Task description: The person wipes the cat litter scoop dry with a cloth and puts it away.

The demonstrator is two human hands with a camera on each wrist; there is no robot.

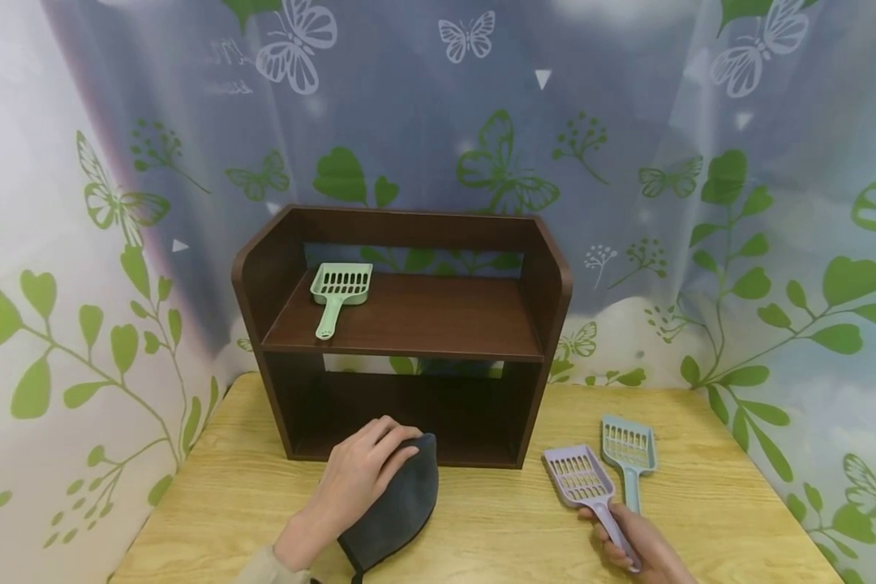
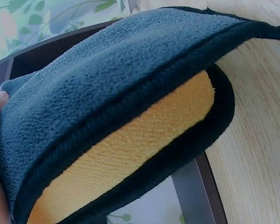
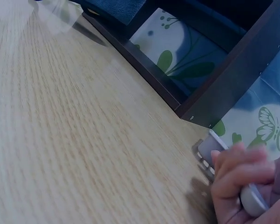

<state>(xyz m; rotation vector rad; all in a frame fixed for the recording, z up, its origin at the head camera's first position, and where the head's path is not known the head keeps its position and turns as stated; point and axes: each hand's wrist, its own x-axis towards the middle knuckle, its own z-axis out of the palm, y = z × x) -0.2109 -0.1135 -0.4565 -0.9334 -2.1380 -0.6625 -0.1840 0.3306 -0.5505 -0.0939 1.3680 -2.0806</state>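
My left hand [image 1: 361, 470] pinches a grey-blue cleaning cloth [image 1: 401, 511] by its upper edge, and the cloth hangs in front of the brown shelf's lower compartment. In the left wrist view the cloth [image 2: 112, 60] shows a black border and a yellow-orange other side [image 2: 130, 149]. With its fingers curled round the handle, my right hand [image 1: 642, 543] grips a purple litter scoop [image 1: 580, 474] at the table's right. Just beyond it lies a blue litter scoop [image 1: 630, 442], partly behind the purple one and my hand. The right wrist view shows only part of the purple scoop [image 3: 209, 147].
A dark brown two-tier shelf [image 1: 409, 353] stands at the table's back. On its upper board, at the left, sits a green litter scoop [image 1: 341, 284]. The wooden table [image 1: 496, 519] is backed by a curtain [image 1: 423, 113] printed with leaves and butterflies.
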